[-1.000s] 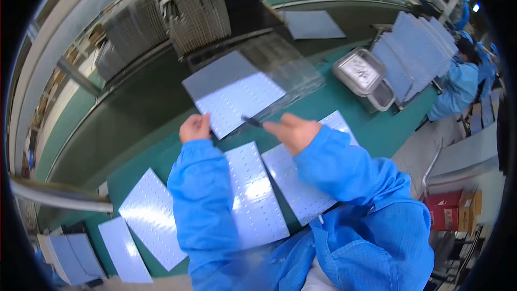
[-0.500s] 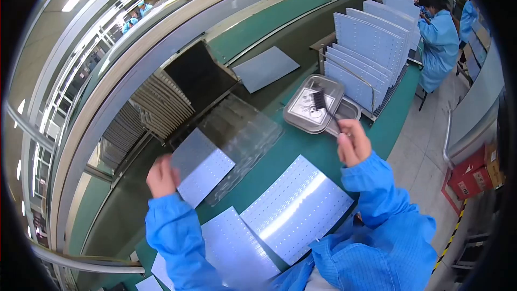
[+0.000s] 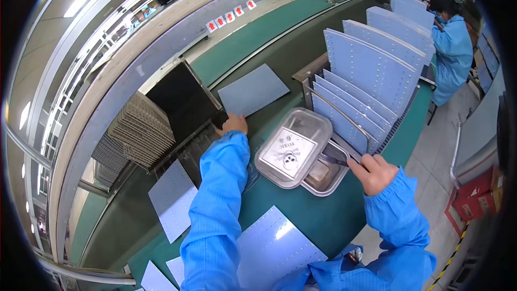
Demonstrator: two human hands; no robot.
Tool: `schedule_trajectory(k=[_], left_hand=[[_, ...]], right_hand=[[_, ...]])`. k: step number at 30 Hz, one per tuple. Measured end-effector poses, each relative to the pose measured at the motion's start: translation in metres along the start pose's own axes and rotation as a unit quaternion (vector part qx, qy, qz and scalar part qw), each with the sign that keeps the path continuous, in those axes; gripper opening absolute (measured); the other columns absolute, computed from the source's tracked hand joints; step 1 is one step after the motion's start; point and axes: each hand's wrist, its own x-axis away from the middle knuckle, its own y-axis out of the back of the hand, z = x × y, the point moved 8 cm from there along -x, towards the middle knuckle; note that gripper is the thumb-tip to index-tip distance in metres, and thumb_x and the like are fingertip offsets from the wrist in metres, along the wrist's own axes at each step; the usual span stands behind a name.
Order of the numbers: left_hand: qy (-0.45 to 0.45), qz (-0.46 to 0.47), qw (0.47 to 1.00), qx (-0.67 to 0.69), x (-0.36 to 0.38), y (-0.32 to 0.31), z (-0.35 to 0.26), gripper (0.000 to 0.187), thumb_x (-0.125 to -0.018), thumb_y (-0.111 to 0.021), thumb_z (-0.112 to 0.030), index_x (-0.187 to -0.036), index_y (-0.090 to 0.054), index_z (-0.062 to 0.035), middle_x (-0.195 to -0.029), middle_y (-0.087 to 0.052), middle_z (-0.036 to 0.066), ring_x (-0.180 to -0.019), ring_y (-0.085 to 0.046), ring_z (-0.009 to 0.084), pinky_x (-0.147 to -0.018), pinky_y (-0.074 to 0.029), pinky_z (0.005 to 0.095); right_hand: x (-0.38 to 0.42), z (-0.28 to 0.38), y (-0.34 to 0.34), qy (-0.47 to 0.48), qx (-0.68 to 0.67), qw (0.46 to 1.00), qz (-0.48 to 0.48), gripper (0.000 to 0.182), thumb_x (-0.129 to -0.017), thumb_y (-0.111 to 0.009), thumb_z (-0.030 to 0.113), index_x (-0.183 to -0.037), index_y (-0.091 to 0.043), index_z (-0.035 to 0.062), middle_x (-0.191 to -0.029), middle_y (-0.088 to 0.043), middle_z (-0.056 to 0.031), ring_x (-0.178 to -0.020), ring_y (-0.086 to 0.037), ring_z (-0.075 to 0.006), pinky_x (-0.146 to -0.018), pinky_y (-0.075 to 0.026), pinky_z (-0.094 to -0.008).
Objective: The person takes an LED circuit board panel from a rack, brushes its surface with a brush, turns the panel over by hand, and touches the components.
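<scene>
**Left hand at the grey sheet, right hand at the tin**

Your left hand point(image 3: 231, 124) reaches far across the green tabletop point(image 3: 318, 215) and lies at the near edge of a grey panel point(image 3: 253, 90) that sits flat on the dark conveyor belt point(image 3: 301, 48). The fingers there are bent down on the panel's corner; whether they pinch it or only press on it cannot be told. Your right hand point(image 3: 373, 172) is closed, fingers pressed together round a dark brush point(image 3: 335, 156) whose head reaches into the metal tin point(image 3: 322, 178). The tin's lid point(image 3: 293, 148), marked with a skull label, rests slid aside over the tin and covers most of it.

Between your two arms the tin and lid stand in the way. Just behind the tin is a rack point(image 3: 344, 116) holding upright white perforated boards point(image 3: 371, 64); at least six can be counted, and further ones behind overlap too much to count. Left of your left sleeve point(image 3: 218, 199) a black tray point(image 3: 183, 99) leans upright against a stack of ribbed trays point(image 3: 140, 132). One grey panel point(image 3: 172, 199) lies lower left on the belt. Near you, three white boards point(image 3: 277, 248) show on the tabletop, partly under your arm. Another person point(image 3: 452, 48) in blue works at the far right.
</scene>
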Motion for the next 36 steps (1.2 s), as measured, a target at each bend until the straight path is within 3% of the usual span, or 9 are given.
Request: schedule_trajectory(k=[7,8,13,15,21,25,29,32,36], left_hand=[[-0.018,-0.115,0.928,0.353,-0.034,-0.008,0.019,0.051,-0.069,-0.073,-0.029,-0.105,-0.05,-0.0003,-0.089,-0.064,0.016,-0.086,-0.062,0.0264,-0.08,-0.046,0.0431],[0.068,-0.049,0.91,0.406,-0.049,-0.03,0.03,0.054,-0.066,-0.076,-0.027,-0.101,-0.05,0.0045,-0.086,-0.062,0.017,-0.081,-0.061,0.0236,-0.066,-0.051,0.038],[0.156,0.021,0.851,0.501,-0.037,-0.027,0.02,0.047,-0.073,-0.073,-0.023,-0.101,-0.05,0.0075,-0.09,-0.059,0.018,-0.074,-0.06,0.0261,-0.061,-0.053,0.0331],[0.214,0.084,0.74,0.632,-0.032,-0.038,0.016,0.039,-0.077,-0.069,-0.016,-0.102,-0.05,0.0062,-0.095,-0.057,0.017,-0.076,-0.061,0.0262,-0.061,-0.053,0.0353],[0.046,0.209,0.632,0.745,-0.043,-0.036,-0.025,0.027,-0.078,-0.056,0.004,-0.104,-0.047,0.0054,-0.094,-0.056,0.016,-0.082,-0.062,0.0315,-0.068,-0.055,0.0404],[0.055,0.135,0.694,0.705,-0.014,0.026,-0.035,0.021,-0.082,-0.05,0.004,-0.103,-0.052,0.0037,-0.097,-0.059,0.013,-0.089,-0.062,0.0265,-0.072,-0.053,0.0365],[0.03,0.162,0.653,0.739,0.004,0.061,-0.012,0.022,-0.083,-0.049,0.004,-0.104,-0.053,0.0041,-0.097,-0.061,0.011,-0.09,-0.062,0.0237,-0.075,-0.053,0.0335],[-0.02,0.177,0.586,0.791,0.013,0.084,0.032,0.028,-0.081,-0.048,0.005,-0.108,-0.053,0.0071,-0.097,-0.061,0.014,-0.086,-0.063,0.0253,-0.074,-0.055,0.0365],[0.049,0.113,0.612,0.782,0.036,0.109,0.149,0.029,-0.084,-0.048,0.002,-0.113,-0.052,0.0023,-0.102,-0.061,0.015,-0.093,-0.06,0.0257,-0.08,-0.052,0.0397]], right_hand=[[-0.02,0.011,-0.031,0.067,0.047,0.996,0.038,0.028,-0.064,-0.056,0.01,-0.09,-0.067,0.0093,-0.076,-0.048,-0.0035,-0.072,-0.051,-0.0184,-0.048,-0.048,-0.0289],[-0.021,0.012,-0.035,0.061,0.046,0.996,0.05,0.028,-0.064,-0.055,0.01,-0.09,-0.067,0.0085,-0.078,-0.048,-0.0039,-0.075,-0.051,-0.0188,-0.049,-0.049,-0.0287],[-0.023,0.015,-0.055,0.071,0.057,0.988,0.123,0.028,-0.066,-0.055,0.012,-0.091,-0.065,0.0066,-0.084,-0.049,-0.0046,-0.084,-0.05,-0.0194,-0.054,-0.05,-0.0283],[-0.02,0.012,-0.04,0.075,0.068,0.99,0.096,0.029,-0.065,-0.055,0.011,-0.091,-0.066,0.0073,-0.081,-0.049,-0.0041,-0.08,-0.05,-0.0195,-0.053,-0.049,-0.0286],[0.005,-0.001,-0.011,0.022,-0.004,1.0,0.017,0.028,-0.063,-0.055,0.004,-0.089,-0.064,0.004,-0.073,-0.052,-0.0045,-0.067,-0.053,-0.0189,-0.05,-0.048,-0.0295],[0.019,-0.004,-0.014,-0.024,-0.049,0.998,0.026,0.032,-0.062,-0.055,-0.003,-0.093,-0.063,0.0054,-0.071,-0.051,-0.0078,-0.06,-0.055,-0.023,-0.052,-0.047,-0.0335],[0.028,-0.002,-0.015,-0.06,-0.089,0.994,0.023,0.034,-0.066,-0.056,-0.008,-0.097,-0.061,0.0069,-0.071,-0.048,-0.0105,-0.064,-0.054,-0.0281,-0.057,-0.044,-0.0372],[0.029,-0.005,-0.016,-0.07,-0.118,0.99,0.023,0.035,-0.068,-0.055,-0.007,-0.099,-0.06,0.0078,-0.076,-0.049,-0.011,-0.066,-0.054,-0.0302,-0.061,-0.044,-0.0382],[0.033,0.0,-0.016,-0.1,-0.165,0.98,0.039,0.03,-0.074,-0.051,-0.007,-0.101,-0.058,0.0054,-0.086,-0.052,-0.0137,-0.076,-0.056,-0.0333,-0.068,-0.045,-0.037]])
